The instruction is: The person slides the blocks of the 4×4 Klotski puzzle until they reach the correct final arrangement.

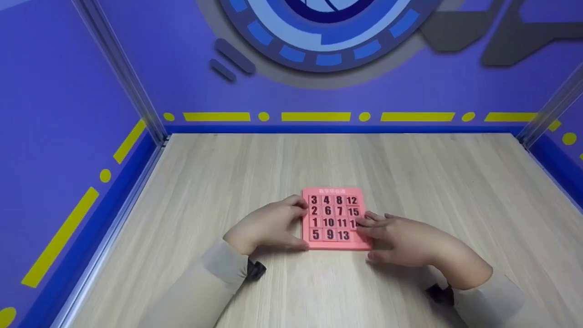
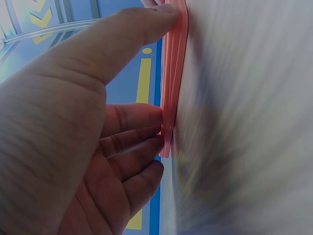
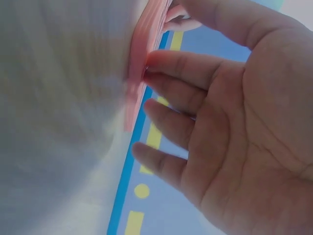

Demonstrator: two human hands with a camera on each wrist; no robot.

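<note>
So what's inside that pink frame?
Numbered tiles in four rows fill the pink frame, except an empty slot at the bottom right. The right hand partly covers the tile above that slot; anything beneath the tiles is hidden.

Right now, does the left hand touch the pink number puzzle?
Touching. The left wrist view shows it: the left hand has its thumb tip against the side of the pink number puzzle, with no visible gap.

A head-worn camera looks forward and down on a rectangular pink plastic number puzzle (image 1: 336, 217). Close-up wrist views, low along a pale wood-grain tabletop (image 1: 237, 177), share the puzzle's edge, upper center.
</note>
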